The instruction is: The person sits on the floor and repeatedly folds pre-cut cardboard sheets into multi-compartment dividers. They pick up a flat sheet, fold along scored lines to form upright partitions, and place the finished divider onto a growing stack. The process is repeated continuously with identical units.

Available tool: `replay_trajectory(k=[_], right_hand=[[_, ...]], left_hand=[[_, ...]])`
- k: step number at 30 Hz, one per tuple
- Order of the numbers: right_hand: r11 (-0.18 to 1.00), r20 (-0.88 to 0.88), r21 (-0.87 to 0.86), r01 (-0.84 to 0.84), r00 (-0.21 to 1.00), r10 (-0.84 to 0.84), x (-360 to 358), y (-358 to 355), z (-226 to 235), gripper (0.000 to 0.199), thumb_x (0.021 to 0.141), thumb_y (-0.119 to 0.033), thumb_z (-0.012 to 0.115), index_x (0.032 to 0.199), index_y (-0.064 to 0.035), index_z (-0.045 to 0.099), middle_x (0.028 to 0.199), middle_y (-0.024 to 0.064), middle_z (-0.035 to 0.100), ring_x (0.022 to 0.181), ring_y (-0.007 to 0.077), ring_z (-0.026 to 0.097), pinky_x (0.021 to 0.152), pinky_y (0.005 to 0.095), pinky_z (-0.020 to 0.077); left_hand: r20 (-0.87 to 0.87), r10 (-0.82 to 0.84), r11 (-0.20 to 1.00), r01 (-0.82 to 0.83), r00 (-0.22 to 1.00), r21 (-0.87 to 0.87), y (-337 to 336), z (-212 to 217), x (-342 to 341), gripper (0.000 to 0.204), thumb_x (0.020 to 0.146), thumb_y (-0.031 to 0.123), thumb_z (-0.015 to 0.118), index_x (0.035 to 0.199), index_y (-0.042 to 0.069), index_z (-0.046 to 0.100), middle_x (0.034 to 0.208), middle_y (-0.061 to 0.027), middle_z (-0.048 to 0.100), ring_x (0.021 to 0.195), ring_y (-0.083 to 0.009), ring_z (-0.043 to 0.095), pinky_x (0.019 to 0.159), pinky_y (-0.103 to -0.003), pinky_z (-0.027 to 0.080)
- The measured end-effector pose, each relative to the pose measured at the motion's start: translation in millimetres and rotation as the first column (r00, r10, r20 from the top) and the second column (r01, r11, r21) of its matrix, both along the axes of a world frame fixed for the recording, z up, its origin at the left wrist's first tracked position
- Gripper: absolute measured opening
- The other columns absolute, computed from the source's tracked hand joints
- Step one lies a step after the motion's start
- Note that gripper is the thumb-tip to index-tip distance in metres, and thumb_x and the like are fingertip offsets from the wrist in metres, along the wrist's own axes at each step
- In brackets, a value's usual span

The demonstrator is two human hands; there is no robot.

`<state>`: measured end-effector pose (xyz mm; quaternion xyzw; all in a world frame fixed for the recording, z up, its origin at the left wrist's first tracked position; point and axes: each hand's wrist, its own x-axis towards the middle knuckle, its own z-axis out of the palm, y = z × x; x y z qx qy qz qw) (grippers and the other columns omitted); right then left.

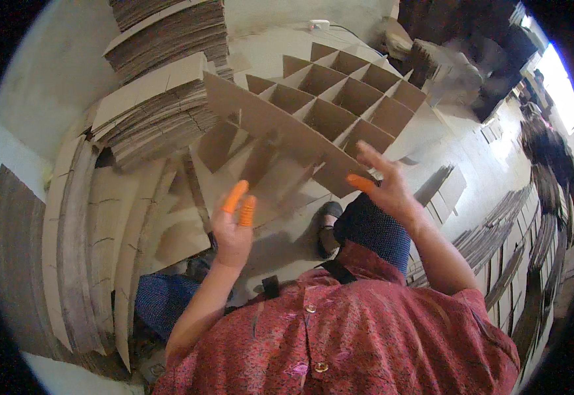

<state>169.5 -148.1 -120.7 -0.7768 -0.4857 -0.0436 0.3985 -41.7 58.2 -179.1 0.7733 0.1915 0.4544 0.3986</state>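
Observation:
My left hand (pixel 233 232) is raised in front of me, its orange finger covers showing on two outstretched digits, with nothing in it. Farther right, my right hand (pixel 390 187) has its fingers apart and an orange cover on the thumb. It is at the near right corner of a brown cardboard divider grid (pixel 280 135), close to or touching it; I cannot tell which. The divider is made of slotted strips crossing into several square cells. One long strip faces me and slants down to the right.
Tall stacks of flat cardboard (pixel 162 108) stand at the far left, with upright cardboard sheets (pixel 70 243) nearer on that side. Bundles of strips (pixel 497 230) lie on the floor to the right. A white power socket (pixel 318 25) with a cable is at the back.

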Motion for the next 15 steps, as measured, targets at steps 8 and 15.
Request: replay_trajectory(k=[8, 15], right_hand=[[0.966, 0.280, -0.170, -0.195, 0.930, 0.237, -5.2, 73.5, 60.2, 0.065, 0.076, -0.011, 0.062, 0.134, -0.0041, 0.033, 0.100, 0.0247, 0.057, 0.098, 0.0386, 0.054, 0.083, 0.0436, 0.0449], [0.910, 0.261, -0.334, -0.245, 0.904, 0.339, -5.0, 88.5, 57.0, 0.051, 0.077, -0.006, 0.052, 0.126, 0.0001, 0.039, 0.076, 0.0211, 0.061, 0.072, 0.0391, 0.060, 0.066, 0.0452, 0.0490]], left_hand=[[-0.074, 0.150, 0.979, -0.158, 0.986, -0.126, 37.2, -15.8, -9.1, 0.040, 0.084, 0.007, 0.061, 0.122, 0.004, 0.050, 0.104, -0.0073, 0.055, 0.094, -0.0179, 0.052, 0.083, -0.030, 0.042], [0.439, -0.051, 0.535, 0.395, 0.897, -0.747, 29.6, -42.4, 18.2, 0.037, 0.079, 0.002, 0.064, 0.115, 0.004, 0.054, 0.099, -0.0055, 0.056, 0.095, -0.0190, 0.054, 0.087, -0.031, 0.042]])
